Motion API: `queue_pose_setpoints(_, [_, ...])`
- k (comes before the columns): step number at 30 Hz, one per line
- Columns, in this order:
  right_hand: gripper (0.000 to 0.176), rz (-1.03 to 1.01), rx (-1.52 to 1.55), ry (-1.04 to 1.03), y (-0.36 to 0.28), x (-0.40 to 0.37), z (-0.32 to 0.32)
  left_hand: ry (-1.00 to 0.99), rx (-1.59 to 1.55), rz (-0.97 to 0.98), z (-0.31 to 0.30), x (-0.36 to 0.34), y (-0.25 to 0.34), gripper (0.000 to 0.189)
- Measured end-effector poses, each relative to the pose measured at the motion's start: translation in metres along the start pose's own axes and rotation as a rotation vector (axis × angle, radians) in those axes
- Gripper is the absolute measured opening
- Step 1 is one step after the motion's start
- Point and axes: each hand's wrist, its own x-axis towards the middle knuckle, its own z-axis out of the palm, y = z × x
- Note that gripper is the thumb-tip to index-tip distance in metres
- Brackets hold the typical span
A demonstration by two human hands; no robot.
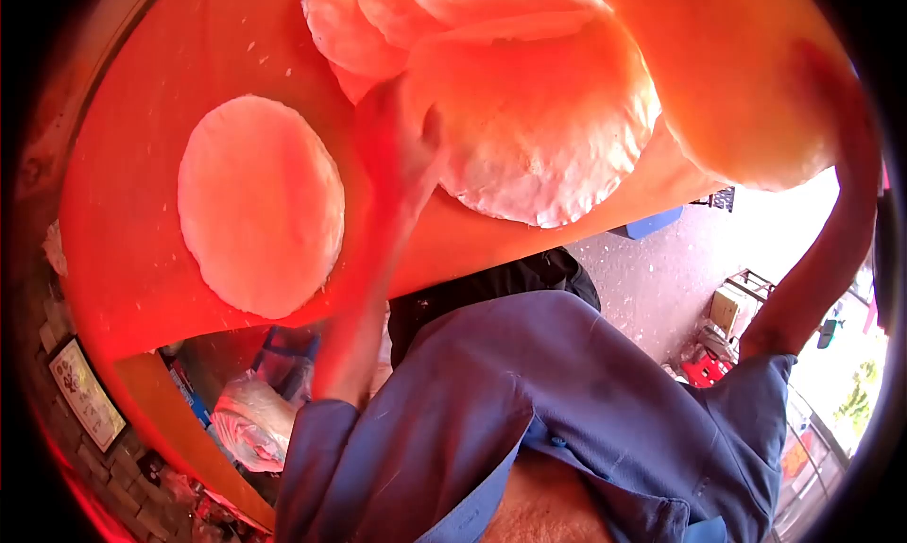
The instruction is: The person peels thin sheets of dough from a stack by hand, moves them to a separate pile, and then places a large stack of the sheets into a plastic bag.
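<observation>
Left hand (pixel 402 132) forward, right hand (pixel 833 88) out wide

Blurred left fingers are at the middle round (pixel 543 127); right fingers, at the large round (pixel 742 90). Whether either grips, I cannot tell. The lone round (pixel 260 208) lies left of the left fingers.

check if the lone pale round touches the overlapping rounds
Apart. The head view shows a strip of bare orange tabletop between the lone pale round and the overlapping rounds.

The left disc (pixel 260 208) looks matt and smooth, the middle disc (pixel 553 127) puckered at its edge; table (pixel 123 231) smooth, flecked; shirt (pixel 425 420) matt cloth; near-left bag (pixel 250 420) crinkled, glossy plastic
</observation>
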Motion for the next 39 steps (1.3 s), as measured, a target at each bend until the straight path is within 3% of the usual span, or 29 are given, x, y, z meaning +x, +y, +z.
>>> queue_pose_setpoints(2, [0.023,0.068,-0.042,-0.015,0.031,0.0,-0.005,0.003,0.092,0.291,0.023,0.034,0.005,0.05])
queue_pose_setpoints(5, [0.02,0.107,-0.078,-0.019,0.054,-0.003,-0.004,0.07,0.201,0.42,0.064,0.074,-0.01,0.04])
queue_pose_setpoints(8, [0.017,0.097,-0.114,0.002,0.053,-0.003,-0.005,-0.118,0.106,0.363,0.07,0.098,-0.022,0.026])
queue_pose_setpoints(11, [0.014,0.028,-0.176,0.059,0.028,0.001,-0.003,-0.338,-0.282,-0.2,0.059,0.111,-0.025,0.021])
queue_pose_setpoints(12, [0.013,-0.014,-0.195,0.091,0.011,0.0,-0.002,-0.383,-0.34,-0.215,0.056,0.114,-0.035,0.026])
queue_pose_setpoints(15, [0.01,-0.199,-0.265,0.199,-0.043,-0.003,0.004,-0.359,-0.757,-0.604,0.043,0.096,-0.041,0.026])
queue_pose_setpoints(16, [0.009,-0.281,-0.3,0.226,-0.065,-0.007,0.012,-0.333,-0.674,-0.733,0.037,0.087,-0.047,0.022])
queue_pose_setpoints(17, [0.008,-0.365,-0.334,0.246,-0.084,-0.012,0.023,-0.299,-0.791,-0.848,0.031,0.074,-0.045,0.019])
queue_pose_setpoints(19, [0.007,-0.493,-0.355,0.124,-0.126,-0.023,0.067,-0.212,-1.031,-1.075,0.024,0.049,-0.043,0.012])
queue_pose_setpoints(22, [0.017,-0.471,-0.072,-0.232,-0.159,-0.057,0.178,-0.138,-1.219,-1.126,0.027,0.016,-0.067,0.022])
queue_pose_setpoints(23, [0.008,-0.541,-0.098,-0.233,-0.16,-0.069,0.214,-0.099,-1.29,-1.136,0.026,0.009,-0.066,0.026])
queue_pose_setpoints(25, [0.007,-0.52,-0.043,-0.31,-0.155,-0.083,0.246,-0.157,-1.356,-1.095,0.019,-0.003,-0.062,0.037])
queue_pose_setpoints(27, [0.005,-0.475,-0.044,-0.272,-0.165,-0.08,0.223,-0.214,-1.496,-1.121,0.012,-0.007,-0.059,0.038])
queue_pose_setpoints(30, [0.007,-0.522,-0.048,-0.14,-0.189,-0.098,0.189,-0.215,-1.394,-1.098,0.013,-0.019,-0.065,0.04])
queue_pose_setpoints(34, [0.01,-0.568,-0.019,-0.395,-0.186,-0.133,0.256,-0.211,-1.676,-1.057,-0.002,-0.017,-0.047,0.045])
queue_pose_setpoints(37, [0.01,-0.515,0.025,-0.329,-0.194,-0.145,0.255,-0.285,-1.712,-1.008,-0.014,-0.027,-0.042,0.047])
queue_pose_setpoints(39, [0.029,-0.527,0.094,-0.375,-0.195,-0.143,0.246,-0.325,-1.572,-0.893,-0.011,-0.037,-0.043,0.044])
